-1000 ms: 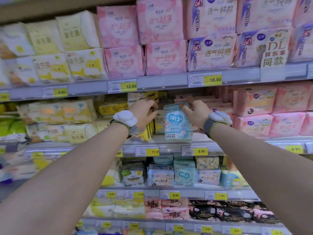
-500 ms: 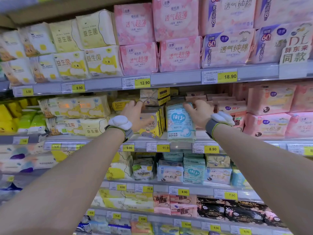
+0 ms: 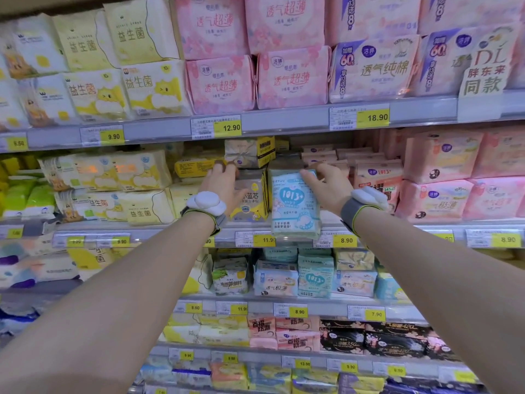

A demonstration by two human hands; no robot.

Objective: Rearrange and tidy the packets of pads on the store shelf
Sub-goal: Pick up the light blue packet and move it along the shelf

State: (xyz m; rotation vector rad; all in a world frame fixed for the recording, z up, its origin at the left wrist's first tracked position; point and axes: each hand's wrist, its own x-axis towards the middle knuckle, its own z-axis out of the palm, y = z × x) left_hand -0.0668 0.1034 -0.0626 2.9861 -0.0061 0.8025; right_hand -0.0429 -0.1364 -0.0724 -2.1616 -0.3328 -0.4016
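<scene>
Our right hand [image 3: 326,189] grips the soft, glossy blue packet [image 3: 295,206] upright on the shelf [image 3: 397,227]; our left hand [image 3: 224,186] clasps the boxy yellow packet [image 3: 251,200].

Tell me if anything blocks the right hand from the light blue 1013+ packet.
Nothing does. The right hand already grips the top right corner of the blue packet, which stands upright at the shelf edge. The left hand rests on the yellow packet beside it.

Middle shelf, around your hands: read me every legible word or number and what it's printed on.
"1013+": light blue packet gripped at its top by the right hand.
"蓝芯": yellow-grey packet under the left hand.
"11.9", cut off: price tag.
"8.90": price tag.
"1013+": pink packet to the right.
Smaller print on packets and tags: too blurred.
</scene>
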